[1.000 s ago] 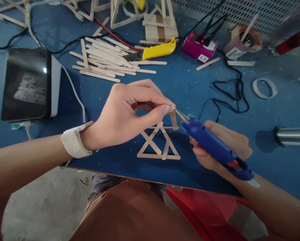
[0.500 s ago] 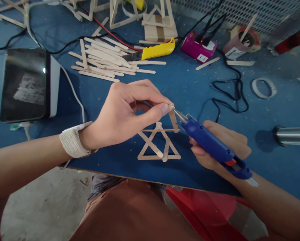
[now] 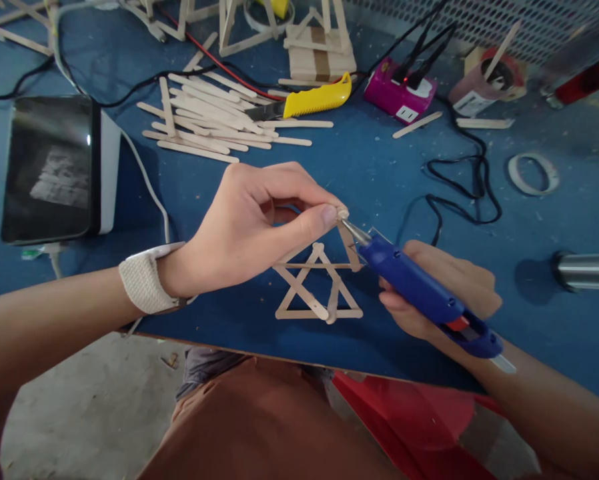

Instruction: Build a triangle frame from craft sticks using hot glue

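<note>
My left hand (image 3: 274, 223) is closed, thumb and forefinger pinching the upper corner of a popsicle stick frame (image 3: 299, 293) made of crossing triangles. Part of that frame is hidden behind the fingers. My right hand (image 3: 444, 287) is wrapped round a blue glue gun (image 3: 414, 280). The metal nozzle meets the pinched corner, right at my left fingertips. A clear glue stick (image 3: 503, 364) pokes out of the gun's back end. The lower part of the frame is over the blue table (image 3: 219, 267) near its front edge.
Behind my left hand lie a pile of loose popsicle sticks (image 3: 204, 117) and a yellow utility knife (image 3: 317, 100). A black-screened device (image 3: 49, 167) stands left. Farther right are a purple power adapter (image 3: 399, 90), a tape ring (image 3: 533, 175), black cable (image 3: 484, 173) and a metal cylinder (image 3: 587, 271).
The lower triangle of the stick frame has shifted and tilted slightly, with its crossbar a little lower. Both hands keep nearly the same place, the nozzle still at the corner.
</note>
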`<move>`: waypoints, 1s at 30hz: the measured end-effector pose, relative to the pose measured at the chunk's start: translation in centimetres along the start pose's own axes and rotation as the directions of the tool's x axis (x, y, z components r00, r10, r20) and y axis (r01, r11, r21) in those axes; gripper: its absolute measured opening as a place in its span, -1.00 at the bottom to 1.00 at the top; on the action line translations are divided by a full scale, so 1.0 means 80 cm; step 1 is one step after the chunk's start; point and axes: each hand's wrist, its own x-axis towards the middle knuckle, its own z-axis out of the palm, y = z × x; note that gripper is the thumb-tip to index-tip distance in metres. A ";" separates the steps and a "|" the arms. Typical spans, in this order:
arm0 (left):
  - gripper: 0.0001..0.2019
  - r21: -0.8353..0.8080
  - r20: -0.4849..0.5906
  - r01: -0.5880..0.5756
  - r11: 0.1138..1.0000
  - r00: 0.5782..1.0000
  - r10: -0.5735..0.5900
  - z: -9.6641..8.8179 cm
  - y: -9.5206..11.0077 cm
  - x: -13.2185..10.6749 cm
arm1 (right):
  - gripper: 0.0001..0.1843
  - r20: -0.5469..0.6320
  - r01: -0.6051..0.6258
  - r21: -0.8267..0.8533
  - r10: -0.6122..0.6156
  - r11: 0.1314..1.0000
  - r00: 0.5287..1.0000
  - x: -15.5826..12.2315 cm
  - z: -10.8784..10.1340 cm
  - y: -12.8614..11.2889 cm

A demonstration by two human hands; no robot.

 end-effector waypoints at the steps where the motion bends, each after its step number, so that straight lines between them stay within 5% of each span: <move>1: -0.93 -0.015 0.000 -0.006 1.000 1.000 0.006 0.000 -0.001 0.000 | -0.67 -0.017 0.018 0.007 -0.018 1.000 1.000 0.001 0.002 0.001; 26: -0.84 -0.050 -0.007 0.090 0.995 0.996 -0.091 0.002 0.002 -0.002 | -0.64 -0.014 0.082 -0.074 -0.083 0.994 0.996 0.000 0.003 0.005; 30: -0.99 -0.067 0.023 0.100 0.993 0.995 -0.099 -0.002 -0.001 0.001 | -0.60 0.000 0.069 -0.108 -0.069 0.992 0.998 0.003 -0.001 0.005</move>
